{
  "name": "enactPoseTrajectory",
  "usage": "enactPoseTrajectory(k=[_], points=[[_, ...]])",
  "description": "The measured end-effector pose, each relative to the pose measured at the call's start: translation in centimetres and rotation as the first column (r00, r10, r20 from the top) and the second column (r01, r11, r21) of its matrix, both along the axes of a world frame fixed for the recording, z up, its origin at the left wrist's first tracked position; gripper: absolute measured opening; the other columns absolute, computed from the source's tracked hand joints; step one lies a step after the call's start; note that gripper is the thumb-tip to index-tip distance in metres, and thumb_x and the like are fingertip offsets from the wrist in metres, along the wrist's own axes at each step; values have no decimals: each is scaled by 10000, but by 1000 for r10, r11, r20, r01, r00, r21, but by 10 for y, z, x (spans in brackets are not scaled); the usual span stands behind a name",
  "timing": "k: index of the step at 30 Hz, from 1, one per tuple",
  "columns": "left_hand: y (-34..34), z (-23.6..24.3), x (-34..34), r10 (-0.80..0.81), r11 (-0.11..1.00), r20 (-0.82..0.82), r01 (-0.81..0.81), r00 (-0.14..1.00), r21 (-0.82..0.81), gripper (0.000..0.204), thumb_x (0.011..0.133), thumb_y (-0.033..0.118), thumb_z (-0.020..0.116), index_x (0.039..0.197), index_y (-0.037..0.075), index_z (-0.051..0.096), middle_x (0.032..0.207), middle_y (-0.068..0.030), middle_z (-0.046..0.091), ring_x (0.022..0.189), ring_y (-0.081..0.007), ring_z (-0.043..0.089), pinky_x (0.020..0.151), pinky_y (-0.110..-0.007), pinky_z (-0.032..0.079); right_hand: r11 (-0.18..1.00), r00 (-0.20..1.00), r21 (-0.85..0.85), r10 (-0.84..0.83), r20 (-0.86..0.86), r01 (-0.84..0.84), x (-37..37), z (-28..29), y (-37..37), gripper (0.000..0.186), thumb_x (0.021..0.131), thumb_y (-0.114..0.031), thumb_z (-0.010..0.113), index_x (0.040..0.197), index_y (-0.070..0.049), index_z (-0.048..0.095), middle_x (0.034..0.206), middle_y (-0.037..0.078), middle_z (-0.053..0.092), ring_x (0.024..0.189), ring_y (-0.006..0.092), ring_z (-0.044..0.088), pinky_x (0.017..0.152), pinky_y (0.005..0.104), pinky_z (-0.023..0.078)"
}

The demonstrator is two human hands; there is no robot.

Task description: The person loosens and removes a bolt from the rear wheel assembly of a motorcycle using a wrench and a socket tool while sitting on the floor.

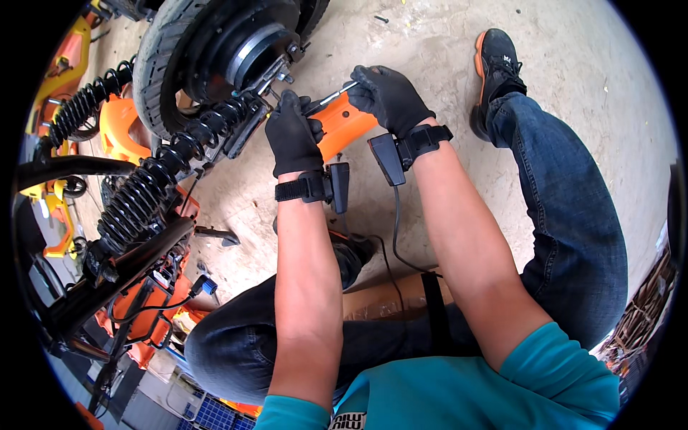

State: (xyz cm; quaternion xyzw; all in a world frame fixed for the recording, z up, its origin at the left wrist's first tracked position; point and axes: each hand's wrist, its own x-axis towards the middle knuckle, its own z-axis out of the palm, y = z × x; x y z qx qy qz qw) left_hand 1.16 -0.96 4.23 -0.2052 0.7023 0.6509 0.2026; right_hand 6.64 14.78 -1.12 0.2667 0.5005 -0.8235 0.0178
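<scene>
Both my hands wear black gloves and wrist-strapped black devices. My left hand [292, 134] grips the near end of an orange plastic panel [342, 126], close to the black coil shock absorber [154, 179] of a scooter. My right hand [389, 95] holds a thin metal tool [330, 97] against the panel's upper edge, its tip pointing toward the rear wheel hub [247, 50]. The panel's middle is hidden by my fingers.
The scooter's rear tyre [159, 57] lies at upper left, with orange body parts [122, 132] and black frame tubes down the left side. My jeans-clad right leg and black shoe [498, 61] stretch over the concrete floor [580, 79]. A small screw [381, 18] lies near the top edge.
</scene>
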Motion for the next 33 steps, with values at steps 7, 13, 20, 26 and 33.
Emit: enactPoseTrajectory(k=[7, 13, 20, 26, 33], points=[[-10, -8, 1, 13, 867, 127, -75, 992, 493, 438, 992, 369, 491, 1155, -35, 531, 1029, -141, 628, 577, -81, 405, 459, -196, 341, 997, 971, 75, -8, -237, 26, 4, -7, -2, 338, 900, -75, 643, 1215, 2, 547, 996, 64, 627, 881, 115, 599, 829, 262, 519], [-13, -17, 1, 25, 749, 150, -118, 988, 652, 472, 995, 362, 487, 1219, -53, 498, 981, -96, 585, 602, -78, 403, 485, -181, 341, 971, 987, -233, -81, -140, 47, -9, 26, 6, 348, 931, -124, 613, 1240, 8, 517, 929, 35, 596, 824, 92, 572, 797, 246, 519], [-19, -26, 2, -26, 659, 122, -75, 992, 748, 456, 1001, 330, 480, 1242, -56, 486, 774, -23, 435, 589, -75, 375, 493, -187, 332, 897, 976, -402, -216, -33, 185, -2, 1, -4, 183, 939, -132, 594, 1073, -9, 570, 902, 51, 595, 805, 118, 592, 762, 257, 536], [-25, -34, 2, -43, 468, 154, -117, 987, 876, 476, 995, 335, 487, 1288, -39, 465, 760, -27, 431, 590, -79, 365, 505, -205, 338, 922, 965, -310, -258, -43, 233, -7, 18, -6, 161, 911, -90, 600, 1051, -14, 571, 883, 66, 611, 752, 162, 643, 727, 328, 587], [-21, -33, 4, -20, 488, 165, -134, 986, 862, 446, 985, 327, 511, 1256, -26, 488, 800, -44, 502, 618, -103, 411, 533, -212, 369, 905, 952, -319, -304, -28, 280, -5, 16, -8, 212, 901, -61, 598, 1104, -28, 548, 878, 76, 621, 751, 157, 644, 702, 320, 586]])
